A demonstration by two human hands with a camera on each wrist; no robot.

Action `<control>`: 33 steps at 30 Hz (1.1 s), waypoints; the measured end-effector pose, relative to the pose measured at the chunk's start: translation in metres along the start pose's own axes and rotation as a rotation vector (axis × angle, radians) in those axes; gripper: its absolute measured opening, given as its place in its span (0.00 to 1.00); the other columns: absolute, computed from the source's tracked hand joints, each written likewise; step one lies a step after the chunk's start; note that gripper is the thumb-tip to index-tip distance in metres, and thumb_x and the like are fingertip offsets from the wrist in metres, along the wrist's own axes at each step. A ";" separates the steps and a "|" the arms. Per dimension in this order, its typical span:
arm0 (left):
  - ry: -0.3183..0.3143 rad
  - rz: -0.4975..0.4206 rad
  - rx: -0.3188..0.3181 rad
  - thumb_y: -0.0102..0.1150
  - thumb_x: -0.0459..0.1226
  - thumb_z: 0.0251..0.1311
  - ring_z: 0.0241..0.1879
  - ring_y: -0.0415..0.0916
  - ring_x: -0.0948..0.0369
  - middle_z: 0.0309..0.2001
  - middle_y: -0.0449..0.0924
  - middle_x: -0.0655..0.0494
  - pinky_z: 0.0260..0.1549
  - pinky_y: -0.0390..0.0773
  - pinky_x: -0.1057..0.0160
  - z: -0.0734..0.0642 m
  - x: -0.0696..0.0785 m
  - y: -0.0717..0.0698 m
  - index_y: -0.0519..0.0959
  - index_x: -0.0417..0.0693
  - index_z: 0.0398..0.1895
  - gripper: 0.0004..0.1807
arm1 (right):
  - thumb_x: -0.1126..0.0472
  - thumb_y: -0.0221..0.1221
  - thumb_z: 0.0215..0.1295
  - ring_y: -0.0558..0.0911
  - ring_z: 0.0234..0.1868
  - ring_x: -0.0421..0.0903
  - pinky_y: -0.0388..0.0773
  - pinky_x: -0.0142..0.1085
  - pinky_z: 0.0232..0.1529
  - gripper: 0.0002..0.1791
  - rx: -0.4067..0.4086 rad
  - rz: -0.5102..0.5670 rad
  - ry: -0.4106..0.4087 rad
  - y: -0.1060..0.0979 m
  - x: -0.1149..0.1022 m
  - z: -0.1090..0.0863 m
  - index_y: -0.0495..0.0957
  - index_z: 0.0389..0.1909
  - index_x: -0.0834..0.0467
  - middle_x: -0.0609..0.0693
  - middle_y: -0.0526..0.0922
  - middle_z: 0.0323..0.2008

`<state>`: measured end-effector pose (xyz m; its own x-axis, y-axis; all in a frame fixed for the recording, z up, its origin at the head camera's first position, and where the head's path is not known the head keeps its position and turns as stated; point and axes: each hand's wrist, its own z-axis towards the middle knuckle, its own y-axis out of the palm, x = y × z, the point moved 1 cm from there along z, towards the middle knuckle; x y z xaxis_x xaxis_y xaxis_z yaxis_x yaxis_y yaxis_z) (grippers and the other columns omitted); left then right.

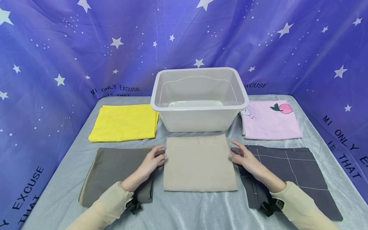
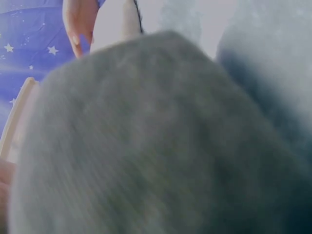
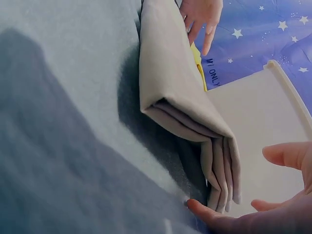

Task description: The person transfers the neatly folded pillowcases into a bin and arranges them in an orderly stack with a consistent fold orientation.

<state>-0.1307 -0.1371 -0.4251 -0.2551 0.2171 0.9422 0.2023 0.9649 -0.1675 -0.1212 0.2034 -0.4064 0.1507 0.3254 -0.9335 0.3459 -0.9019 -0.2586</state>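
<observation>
A folded beige cloth (image 1: 199, 164) lies flat in the middle, just in front of the pale grey tub (image 1: 198, 119). My left hand (image 1: 152, 159) is at its left edge, fingers loosely bent toward it, above the corner of a folded olive-grey cloth (image 1: 115, 175). On the opposite side, my right hand (image 1: 244, 159) has its fingertips right at the beige cloth's edge, over a folded dark checked cloth (image 1: 296, 172). The right wrist view shows that hand's thumb and fingers spread beside the layered folds (image 3: 219, 165). Blurred grey fabric (image 2: 146, 136) covers most of the left wrist view.
A folded yellow cloth (image 1: 125, 123) lies left of the tub. Right of it sits a folded pink cloth (image 1: 273, 123) with a fruit print. Light grey fabric (image 1: 198, 210) covers the table, and a blue starry curtain (image 1: 184, 32) hangs around the back and sides.
</observation>
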 end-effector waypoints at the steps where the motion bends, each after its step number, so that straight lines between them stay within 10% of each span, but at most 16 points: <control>1: -0.010 -0.016 0.001 0.46 0.32 0.60 0.52 0.66 0.45 0.56 0.61 0.33 0.44 0.73 0.53 0.000 0.000 0.000 0.58 0.39 0.62 0.25 | 0.60 0.48 0.64 0.59 0.59 0.64 0.69 0.47 0.51 0.36 0.000 0.010 0.007 0.000 0.000 0.000 0.39 0.67 0.63 0.73 0.49 0.61; 24: -0.137 -0.093 -0.026 0.47 0.30 0.56 0.35 0.68 0.58 0.36 0.67 0.50 0.33 0.71 0.60 0.003 -0.005 0.015 0.65 0.47 0.58 0.23 | 0.61 0.47 0.65 0.74 0.49 0.51 0.73 0.42 0.44 0.39 -0.088 0.151 0.067 0.006 0.008 0.003 0.34 0.68 0.55 0.70 0.54 0.61; 33: -0.145 -0.112 -0.048 0.47 0.29 0.56 0.29 0.69 0.61 0.26 0.67 0.56 0.30 0.71 0.62 0.003 -0.007 0.016 0.64 0.46 0.59 0.25 | 0.67 0.48 0.63 0.77 0.33 0.41 0.76 0.37 0.35 0.38 -0.085 0.215 0.048 0.008 0.009 0.003 0.37 0.68 0.59 0.50 0.76 0.35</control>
<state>-0.1289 -0.1229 -0.4352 -0.4118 0.1308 0.9018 0.2089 0.9768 -0.0463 -0.1198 0.1986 -0.4174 0.2728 0.1435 -0.9513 0.3775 -0.9255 -0.0313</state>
